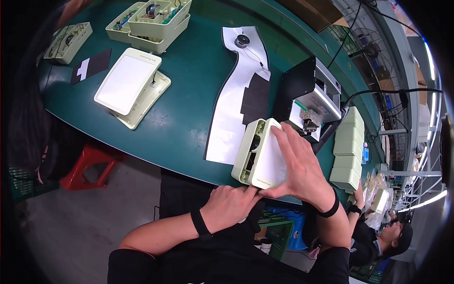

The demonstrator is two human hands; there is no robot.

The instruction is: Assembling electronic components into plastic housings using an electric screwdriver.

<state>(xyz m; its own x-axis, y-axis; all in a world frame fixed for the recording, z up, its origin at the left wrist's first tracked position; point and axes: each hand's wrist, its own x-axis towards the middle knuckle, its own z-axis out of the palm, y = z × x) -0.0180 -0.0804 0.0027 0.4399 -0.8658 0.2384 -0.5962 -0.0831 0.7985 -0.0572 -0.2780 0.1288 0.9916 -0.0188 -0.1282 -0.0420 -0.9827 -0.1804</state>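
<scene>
At the table's front edge is a cream plastic housing, its back shell (240, 163) and its white-faced front cover (270, 161) partly apart along one side. Dark parts and wires show in the gap. My right hand (305, 165) grips the cover, fingers over its white face and thumb at the near end. Against that same near end press the fingertips of my left hand (229, 203); its thumb is hidden. Just beyond the housing, a black foam sheet (256, 99) lies on a long white sheet (224, 113), with a round speaker (242, 40) and thin wires at its far end.
A black and silver machine (309, 102) stands right of the sheet, near stacked cream housings (347, 146). Another cream housing (130, 87) lies leftward, beyond it open shells with parts (158, 23). A red stool (92, 168) stands below the edge. A person (378, 241) works at right.
</scene>
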